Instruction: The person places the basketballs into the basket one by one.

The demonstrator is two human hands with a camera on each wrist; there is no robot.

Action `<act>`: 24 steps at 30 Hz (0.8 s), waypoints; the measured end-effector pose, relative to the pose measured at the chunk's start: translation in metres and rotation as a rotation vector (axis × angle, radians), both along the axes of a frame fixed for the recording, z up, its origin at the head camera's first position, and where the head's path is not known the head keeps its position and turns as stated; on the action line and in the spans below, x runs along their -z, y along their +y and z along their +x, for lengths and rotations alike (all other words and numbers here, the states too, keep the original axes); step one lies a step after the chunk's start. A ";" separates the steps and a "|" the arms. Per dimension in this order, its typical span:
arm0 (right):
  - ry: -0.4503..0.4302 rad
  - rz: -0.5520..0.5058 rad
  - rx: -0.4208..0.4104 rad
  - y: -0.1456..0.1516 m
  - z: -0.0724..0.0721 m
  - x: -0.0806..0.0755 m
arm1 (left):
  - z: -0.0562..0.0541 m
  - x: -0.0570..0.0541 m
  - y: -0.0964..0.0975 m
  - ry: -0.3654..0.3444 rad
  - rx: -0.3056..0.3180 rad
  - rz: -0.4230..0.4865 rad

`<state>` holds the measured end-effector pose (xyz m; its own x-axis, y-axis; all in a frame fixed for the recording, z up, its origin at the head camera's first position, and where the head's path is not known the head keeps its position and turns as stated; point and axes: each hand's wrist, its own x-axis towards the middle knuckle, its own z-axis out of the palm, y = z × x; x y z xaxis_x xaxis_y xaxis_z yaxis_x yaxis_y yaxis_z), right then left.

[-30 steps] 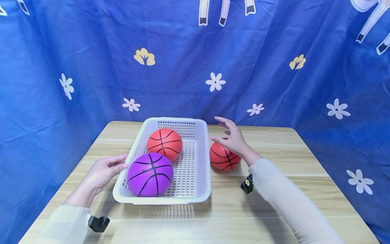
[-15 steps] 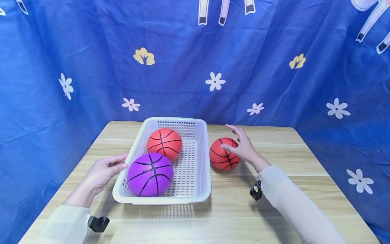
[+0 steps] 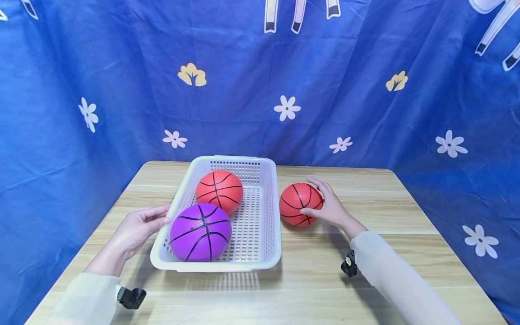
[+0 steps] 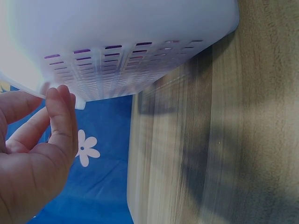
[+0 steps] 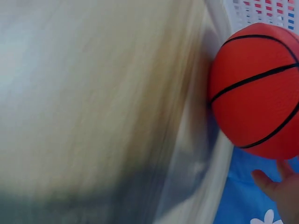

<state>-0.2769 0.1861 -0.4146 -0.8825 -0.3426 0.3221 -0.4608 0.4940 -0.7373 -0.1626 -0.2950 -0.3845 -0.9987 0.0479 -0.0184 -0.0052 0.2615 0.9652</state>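
Note:
My left hand pinches the left rim of a white plastic basket; the left wrist view shows thumb and fingertips meeting at the rim's edge. Inside the basket lie a purple ball with black basketball lines, nearer me, and an orange-red ball behind it. Another red basketball sits on the table just right of the basket. My right hand is spread around that ball's right side, thumb in front and fingers behind. In the right wrist view, fingertips show right beside the red ball.
The light wooden table ends at a back edge against a blue curtain printed with flowers and animal legs. Black wrist cameras sit on both sleeves.
My right hand has moved right and toward me, from above the red ball to its right side, lowering around it. The left hand and the basket have stayed put.

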 end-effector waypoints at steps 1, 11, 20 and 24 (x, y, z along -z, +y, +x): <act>-0.005 -0.004 -0.003 0.001 0.000 0.002 | 0.000 0.000 0.000 0.001 0.000 0.000; -0.072 -0.016 -0.014 0.008 0.004 0.012 | 0.000 0.000 0.000 -0.005 0.001 -0.010; -0.101 -0.059 -0.027 0.009 0.006 0.018 | 0.000 -0.001 0.000 -0.003 -0.001 -0.009; -0.121 -0.069 -0.008 0.009 0.004 0.020 | -0.001 0.000 0.000 -0.001 0.000 -0.008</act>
<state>-0.2725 0.1950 -0.4345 -0.9136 -0.3307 0.2367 -0.3705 0.4367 -0.8197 -0.1633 -0.2948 -0.3842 -0.9986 0.0480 -0.0202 -0.0066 0.2688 0.9632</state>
